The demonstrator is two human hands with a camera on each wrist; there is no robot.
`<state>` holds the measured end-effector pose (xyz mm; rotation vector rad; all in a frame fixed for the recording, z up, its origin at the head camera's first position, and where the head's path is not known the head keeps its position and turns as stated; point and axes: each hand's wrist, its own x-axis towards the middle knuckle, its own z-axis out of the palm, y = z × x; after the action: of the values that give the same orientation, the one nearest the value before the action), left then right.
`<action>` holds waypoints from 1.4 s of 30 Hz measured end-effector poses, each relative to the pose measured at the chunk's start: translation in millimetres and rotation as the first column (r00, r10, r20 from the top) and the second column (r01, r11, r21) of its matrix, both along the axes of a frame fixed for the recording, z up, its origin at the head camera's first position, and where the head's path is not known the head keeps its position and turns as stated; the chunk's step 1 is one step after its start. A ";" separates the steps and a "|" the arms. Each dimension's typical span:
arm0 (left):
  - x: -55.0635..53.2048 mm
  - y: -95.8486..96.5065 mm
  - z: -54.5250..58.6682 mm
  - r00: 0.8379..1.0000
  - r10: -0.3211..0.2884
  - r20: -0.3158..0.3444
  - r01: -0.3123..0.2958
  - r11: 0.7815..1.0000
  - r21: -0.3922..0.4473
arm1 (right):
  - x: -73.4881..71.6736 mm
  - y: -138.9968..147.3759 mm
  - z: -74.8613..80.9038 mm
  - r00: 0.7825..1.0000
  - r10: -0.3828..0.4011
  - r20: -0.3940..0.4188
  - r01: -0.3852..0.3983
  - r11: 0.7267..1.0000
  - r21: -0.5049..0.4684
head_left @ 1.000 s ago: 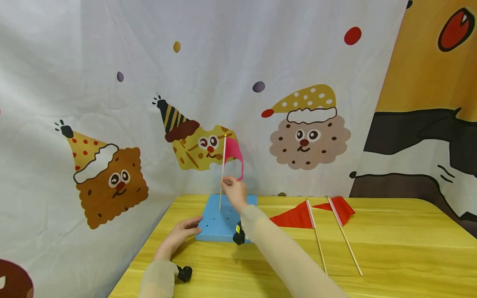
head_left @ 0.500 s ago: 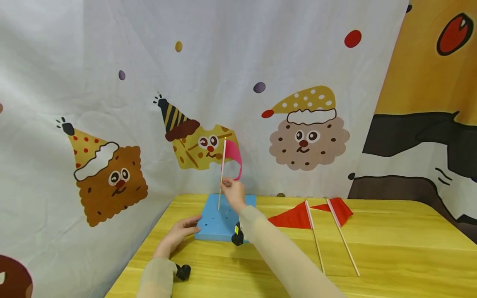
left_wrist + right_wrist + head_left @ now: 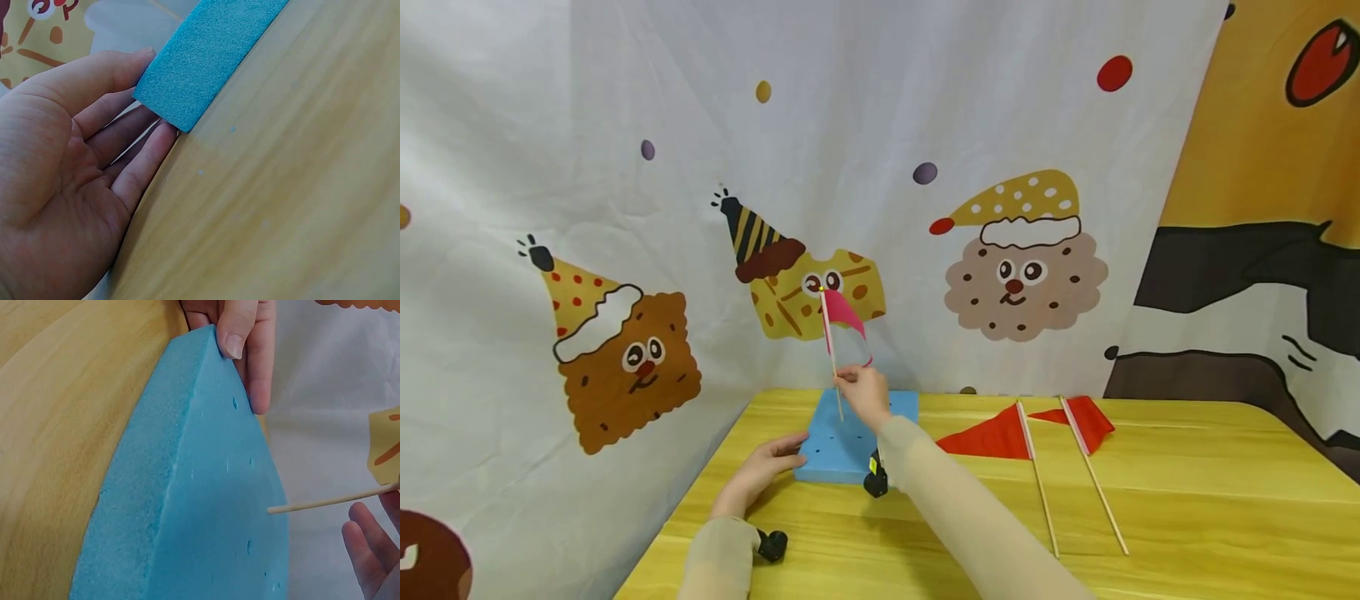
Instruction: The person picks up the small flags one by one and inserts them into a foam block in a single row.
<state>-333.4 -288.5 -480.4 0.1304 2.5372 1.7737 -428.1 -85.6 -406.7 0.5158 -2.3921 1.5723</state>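
A blue foam board (image 3: 842, 462) with small holes lies on the table. My right hand (image 3: 865, 396) pinches the thin wooden stick of a pink flag (image 3: 844, 308) between thumb and fingertips. The flag leans left over the board, cloth at the top. In the right wrist view, the lower end of the stick (image 3: 331, 502) is right at the board's holed top face, and part of the right hand (image 3: 375, 550) shows at the edge. My left hand (image 3: 56, 156) rests against the board's left front corner, thumb at the top edge and fairly straight fingers along the side.
Two red flags on wooden sticks, one nearer (image 3: 992, 435) and one farther right (image 3: 1090, 423), lie on the yellow wood-grain table (image 3: 1210, 500). Behind the table hangs a white cloth (image 3: 850, 125) printed with cartoon biscuits. A black camera (image 3: 772, 546) sits at the left wrist.
The pink flag has tilted from nearly upright, its top swinging left and slightly down. My right hand has shifted a little left and down with it. The left hand stays at the board's corner.
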 end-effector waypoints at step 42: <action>0.5 -5.2 -2.8 0.997 -0.067 -0.033 0.067 0.998 0.005 | 16.1 173.2 4.1 0.966 0.124 0.227 -0.079 0.977 -0.199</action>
<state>-332.9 -293.7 -483.3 0.2443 2.5179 1.7703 -411.9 87.6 -402.7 0.4398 -2.3798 1.9854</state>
